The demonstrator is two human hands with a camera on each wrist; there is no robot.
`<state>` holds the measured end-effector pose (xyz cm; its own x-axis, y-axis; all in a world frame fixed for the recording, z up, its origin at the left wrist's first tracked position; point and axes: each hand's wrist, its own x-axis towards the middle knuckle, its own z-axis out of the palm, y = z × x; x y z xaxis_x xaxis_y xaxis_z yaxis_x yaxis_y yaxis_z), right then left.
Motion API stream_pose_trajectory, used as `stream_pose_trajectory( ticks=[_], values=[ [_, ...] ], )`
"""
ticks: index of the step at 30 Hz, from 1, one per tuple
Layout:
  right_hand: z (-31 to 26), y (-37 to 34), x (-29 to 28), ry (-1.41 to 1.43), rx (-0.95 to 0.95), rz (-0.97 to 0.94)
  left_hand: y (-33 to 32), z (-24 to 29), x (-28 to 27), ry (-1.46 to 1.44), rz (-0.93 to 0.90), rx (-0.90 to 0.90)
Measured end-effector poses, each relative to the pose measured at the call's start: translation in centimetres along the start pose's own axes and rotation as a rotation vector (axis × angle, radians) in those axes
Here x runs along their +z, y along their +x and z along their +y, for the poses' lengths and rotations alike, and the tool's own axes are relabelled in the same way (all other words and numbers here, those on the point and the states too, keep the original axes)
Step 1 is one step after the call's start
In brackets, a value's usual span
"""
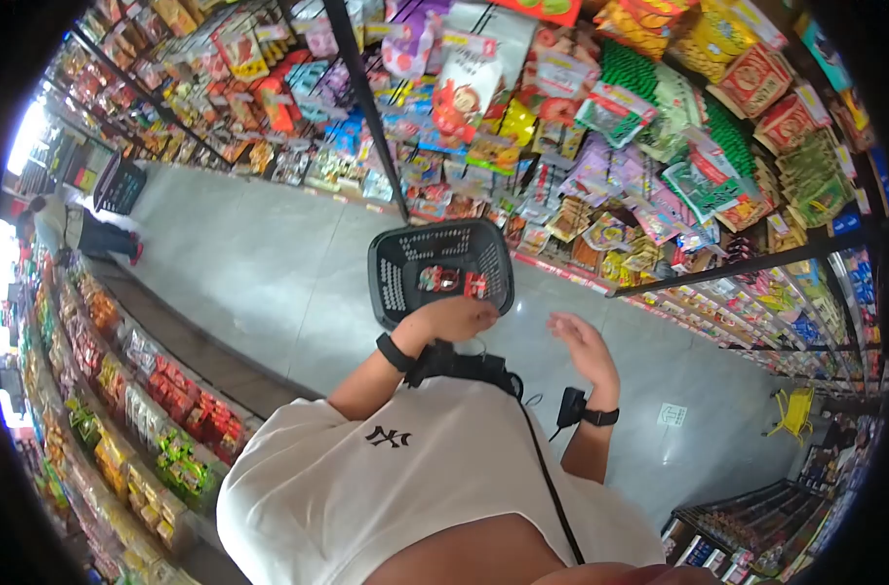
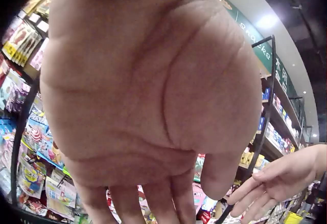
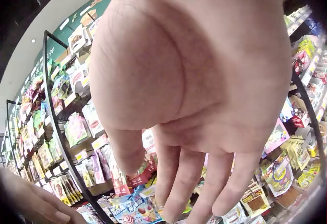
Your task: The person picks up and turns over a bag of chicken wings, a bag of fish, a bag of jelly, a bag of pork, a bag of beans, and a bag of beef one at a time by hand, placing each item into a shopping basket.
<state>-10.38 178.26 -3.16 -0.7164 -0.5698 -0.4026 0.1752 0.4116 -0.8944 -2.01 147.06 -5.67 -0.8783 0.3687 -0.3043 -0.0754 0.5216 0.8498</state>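
My left hand (image 1: pixel 454 320) is held in front of the chest, overlapping the near rim of a black shopping basket (image 1: pixel 390 278) in the head view. In the left wrist view its palm faces the camera, fingers extended and holding nothing. Inside the basket lie red-and-black packets (image 1: pixel 444 280) and a red packet (image 1: pixel 475 285). To the basket's right, my right hand (image 1: pixel 583 343) is raised with nothing in it. Its palm and straight fingers (image 3: pixel 176 183) fill the right wrist view, snack bags behind them. The two hands are apart.
A shelf of hanging snack bags (image 1: pixel 469 93) runs along the far side. Lower shelves of packets (image 1: pixel 152 419) curve along the left. Grey floor (image 1: pixel 259 253) lies between. Another person (image 1: pixel 79 229) bends at far left; a yellow stand (image 1: pixel 793 411) is at right.
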Motion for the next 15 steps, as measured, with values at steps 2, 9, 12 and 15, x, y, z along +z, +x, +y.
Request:
stream_pose_trajectory(
  ticks=[2,9,12,15],
  values=[
    [-1.6,1.5,0.8,-0.054,0.003,-0.012,-1.0,-1.5,-1.1,-0.021,0.052,-0.015],
    [-3.8,6.6,2.8,-0.115,0.008,-0.121,-4.9,-5.6,-4.4,-0.106,0.344,-0.087],
    [-3.9,10.3,3.3,-0.090,0.035,-0.219,-6.2,-7.4,-6.1,-0.210,0.451,-0.212],
    [-1.1,15.7,4.3,-0.059,0.124,-0.337,-7.2,-9.1,-6.1,-0.321,0.596,-0.239]
  ],
)
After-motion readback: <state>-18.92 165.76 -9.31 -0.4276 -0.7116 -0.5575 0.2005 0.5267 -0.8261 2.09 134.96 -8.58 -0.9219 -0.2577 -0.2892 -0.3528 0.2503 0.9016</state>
